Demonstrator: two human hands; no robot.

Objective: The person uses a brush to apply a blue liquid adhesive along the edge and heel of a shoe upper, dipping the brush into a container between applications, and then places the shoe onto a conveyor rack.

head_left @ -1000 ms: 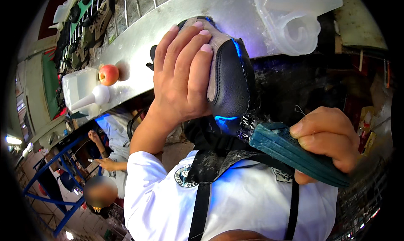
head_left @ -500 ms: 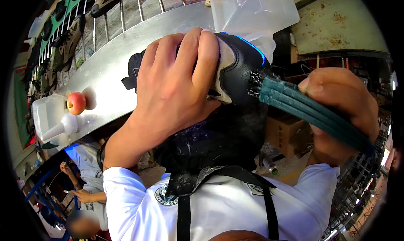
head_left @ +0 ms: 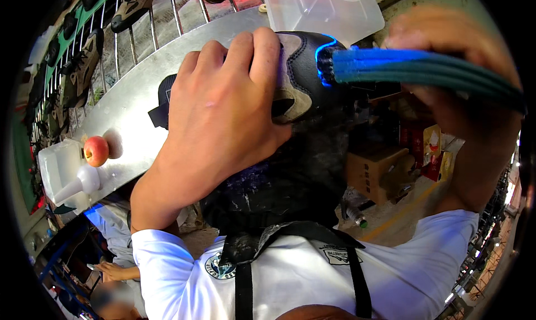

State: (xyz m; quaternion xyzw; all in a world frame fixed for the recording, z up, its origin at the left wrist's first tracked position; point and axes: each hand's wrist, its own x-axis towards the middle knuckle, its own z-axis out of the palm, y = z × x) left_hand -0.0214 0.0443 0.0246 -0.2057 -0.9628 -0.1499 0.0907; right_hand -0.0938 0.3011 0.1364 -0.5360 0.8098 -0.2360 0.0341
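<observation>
My left hand (head_left: 220,105) is closed over a black shoe (head_left: 307,96) with grey-beige panels and presses it at the edge of the metal worktop. A strap loop of the shoe pokes out left of my knuckles; its rest is hidden under my palm. My right hand (head_left: 458,41), blurred by motion, is wrapped round the ribbed teal handle of a brush (head_left: 391,66). The brush's short bristles touch the shoe's rounded black end at the right. A bright blue line of light falls across that end and the bristles.
On the metal worktop (head_left: 134,85) stand an apple (head_left: 96,151), a white nozzle bottle (head_left: 86,178) and a translucent tub (head_left: 56,161). A clear plastic bin (head_left: 329,10) sits behind. Shoes hang on the rack (head_left: 152,29). Below are a cardboard box (head_left: 371,172) and, lower left, a seated person (head_left: 120,272).
My right hand and the brush have swung upward and away from me, with the bristles now higher on the shoe's end. The shoe and my left hand have shifted slightly left.
</observation>
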